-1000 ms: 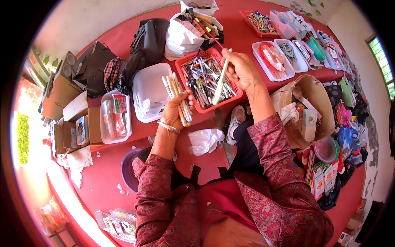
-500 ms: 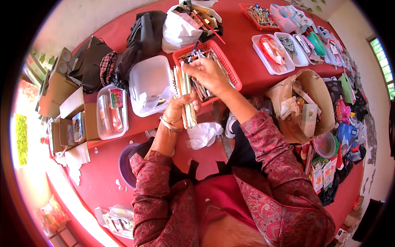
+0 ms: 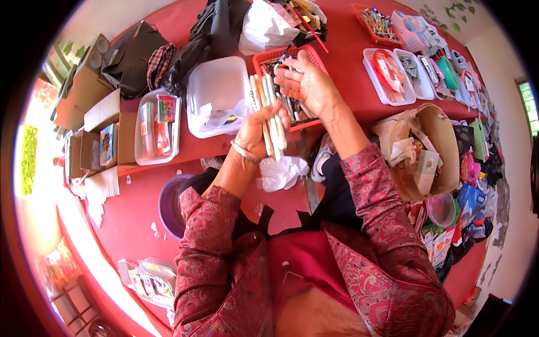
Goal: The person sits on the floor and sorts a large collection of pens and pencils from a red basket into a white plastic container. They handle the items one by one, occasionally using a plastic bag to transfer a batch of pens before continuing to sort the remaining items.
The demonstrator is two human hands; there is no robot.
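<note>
Pencil-like sticks (image 3: 270, 112), a pale bundle, stand nearly upright in the left hand (image 3: 255, 133), whose fingers are wrapped tightly around their lower half; a bangle circles that wrist. Bundle position: just in front of the red basket (image 3: 316, 54), above the red tabletop (image 3: 129, 213). Right hand (image 3: 307, 84): open, palm turned up and fingers spread, hovering over the basket and close beside the top of the bundle; whether it touches the sticks cannot be told. It grips nothing visible. The basket holds a jumble of further pens and sticks.

Left of the bundle: a clear lidded plastic box (image 3: 216, 92), and beyond it a shallow clear tray (image 3: 157, 132) with coloured packets. Below the left hand: a crumpled white bag (image 3: 283, 171) lying on the tabletop, and a purple bowl (image 3: 168, 205) near the person's left elbow. Far side: dark bags (image 3: 208, 33) and a white plastic sack (image 3: 264, 28). Right side: clear trays (image 3: 393, 70) of small stationery and a round cardboard tub (image 3: 443, 146) filled with paper scraps. Both forearms wear red patterned sleeves (image 3: 382, 224).
</note>
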